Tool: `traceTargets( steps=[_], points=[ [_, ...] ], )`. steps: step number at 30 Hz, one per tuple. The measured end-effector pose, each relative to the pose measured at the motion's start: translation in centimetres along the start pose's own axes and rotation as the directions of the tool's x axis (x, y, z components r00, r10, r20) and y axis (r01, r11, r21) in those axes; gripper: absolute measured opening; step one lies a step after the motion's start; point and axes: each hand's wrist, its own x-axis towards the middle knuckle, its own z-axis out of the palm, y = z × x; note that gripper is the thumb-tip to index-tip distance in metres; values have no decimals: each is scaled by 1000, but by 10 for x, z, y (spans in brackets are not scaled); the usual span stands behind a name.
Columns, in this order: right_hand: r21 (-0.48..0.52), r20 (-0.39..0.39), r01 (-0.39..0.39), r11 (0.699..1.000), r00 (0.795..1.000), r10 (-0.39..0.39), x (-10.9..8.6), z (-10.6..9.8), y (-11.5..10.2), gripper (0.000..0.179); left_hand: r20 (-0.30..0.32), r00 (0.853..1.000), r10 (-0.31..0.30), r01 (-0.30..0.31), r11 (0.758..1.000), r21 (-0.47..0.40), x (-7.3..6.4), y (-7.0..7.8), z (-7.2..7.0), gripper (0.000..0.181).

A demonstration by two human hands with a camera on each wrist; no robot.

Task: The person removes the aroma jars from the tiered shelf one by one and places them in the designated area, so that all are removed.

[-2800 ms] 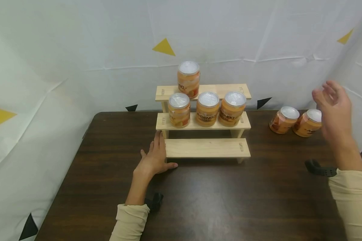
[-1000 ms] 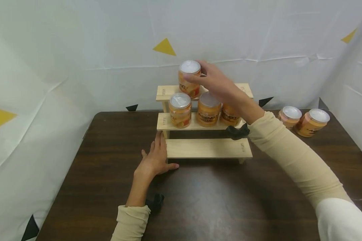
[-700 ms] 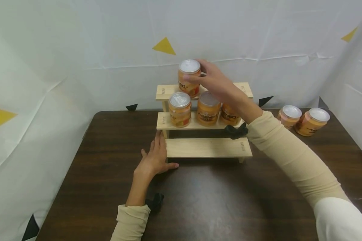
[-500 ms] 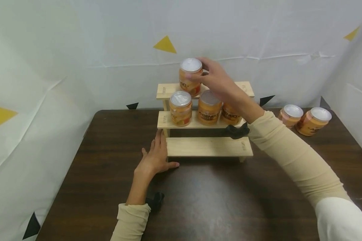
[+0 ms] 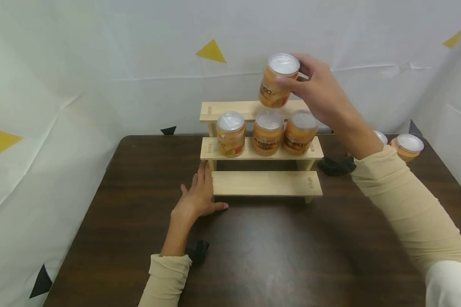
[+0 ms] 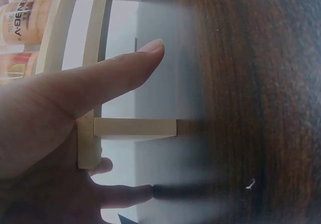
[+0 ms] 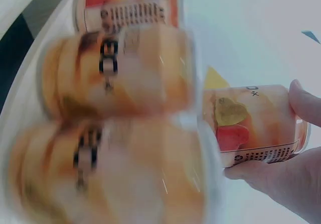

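In the head view my right hand (image 5: 324, 91) grips an orange-labelled can (image 5: 276, 87) with a silver lid, thumb in front and fingers behind. The can tilts slightly and appears just over the top board of a three-tier wooden stand (image 5: 266, 184). The right wrist view shows the same can (image 7: 258, 126) between thumb and fingers. My left hand (image 5: 197, 198), fingers straight and spread, rests against the stand's left end at the lowest board. In the left wrist view its thumb (image 6: 120, 73) stretches across that board's front.
Three like cans stand on the middle board: left can (image 5: 231, 135), middle can (image 5: 268, 134), right can (image 5: 300, 133). On the dark table (image 5: 269, 247), two more cans, one a can (image 5: 407, 147) at far right, are partly hidden by my right forearm. White cloth hangs behind.
My right hand came from the table's right side to the top board's can, gripped it, then lifted it and carried it rightward. My left hand keeps its place on the stand.
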Motion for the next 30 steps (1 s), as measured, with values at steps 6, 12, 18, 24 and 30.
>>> traceTargets(
  steps=[6,12,18,24,30],
  points=[
    [75,-73,46,996,997,-40,-23,-41,0,61,6,1000,-7,7,1000,9,-3,2,-5,135],
    [194,-109,96,976,991,-76,-49,-74,8,49,-15,1000,11,-11,1000,9,16,-17,11,143],
    [277,-141,95,956,988,-57,-80,-99,21,43,-24,1000,12,-11,1000,15,27,-27,17,148],
    [288,-183,64,956,983,-11,-117,-118,41,41,-9,1000,7,-7,1000,2,23,-24,12,144],
    [300,-237,22,954,970,52,-144,-134,66,39,9,1000,-7,7,1000,-14,13,-15,1,143]
  ],
)
